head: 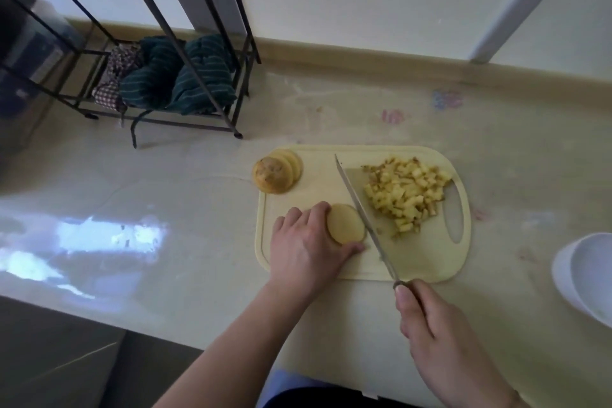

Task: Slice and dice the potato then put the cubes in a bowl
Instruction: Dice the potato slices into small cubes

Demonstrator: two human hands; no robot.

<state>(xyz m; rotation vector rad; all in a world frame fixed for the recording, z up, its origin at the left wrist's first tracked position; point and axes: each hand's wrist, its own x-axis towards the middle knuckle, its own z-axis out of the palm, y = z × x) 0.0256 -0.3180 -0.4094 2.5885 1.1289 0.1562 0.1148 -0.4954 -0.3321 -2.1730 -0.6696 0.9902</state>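
potato slice held under the knife, cubes piled on the board

near the centre of the frame, the left hand (306, 242) curls over a round potato slice (346, 223) lying flat on the pale cutting board (427, 262), fingers and thumb pinching its edges. at lower right, the right hand (440, 338) grips the knife (361, 215) by its handle, forefinger lying along the top. the blade runs diagonally up and left across the board, just right of the held slice. a heap of potato cubes (407, 195) sits right of the blade, beside the board's handle slot. more slices (277, 174) lie overlapped at the board's upper left corner, skin showing on the nearest. a white bowl (586, 272) stands on the counter (165, 169) at the right edge, apart from the board. a black wire rack (185, 76) with striped cloths (175, 79) stands in the upper left.
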